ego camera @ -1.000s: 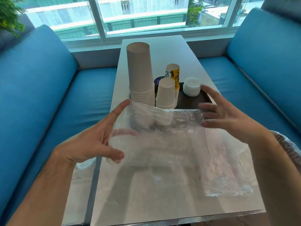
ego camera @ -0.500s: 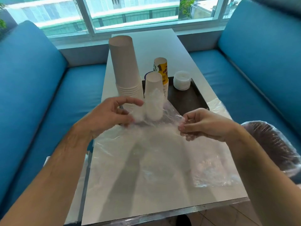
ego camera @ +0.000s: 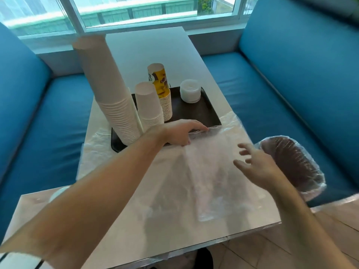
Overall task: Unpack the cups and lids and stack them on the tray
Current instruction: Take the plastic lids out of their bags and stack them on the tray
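Note:
A dark tray (ego camera: pixel 198 113) on the white table carries a tall stack of white paper cups (ego camera: pixel 108 98), a shorter white stack (ego camera: pixel 149 105), a yellow printed stack (ego camera: pixel 161 88) and a pile of white lids (ego camera: pixel 190 91). An empty clear plastic bag (ego camera: pixel 209 167) lies flat on the table in front of the tray. My left hand (ego camera: pixel 182 133) rests on the bag's far edge at the tray's front rim, fingers stretched out. Over the bag's right side my right hand (ego camera: pixel 254 164) hovers with its fingers spread, holding nothing.
A bin lined with clear plastic (ego camera: pixel 291 164) stands at the table's right edge, on the blue bench (ego camera: pixel 291 84). Another blue bench (ego camera: pixel 38 113) runs along the left. More clear plastic (ego camera: pixel 95 144) lies under the tray's left end. A window is behind the table.
Both hands let go of the bag, which now lies flat on the table. My left hand reached across to its far edge by the tray; my right hand opened and drew right.

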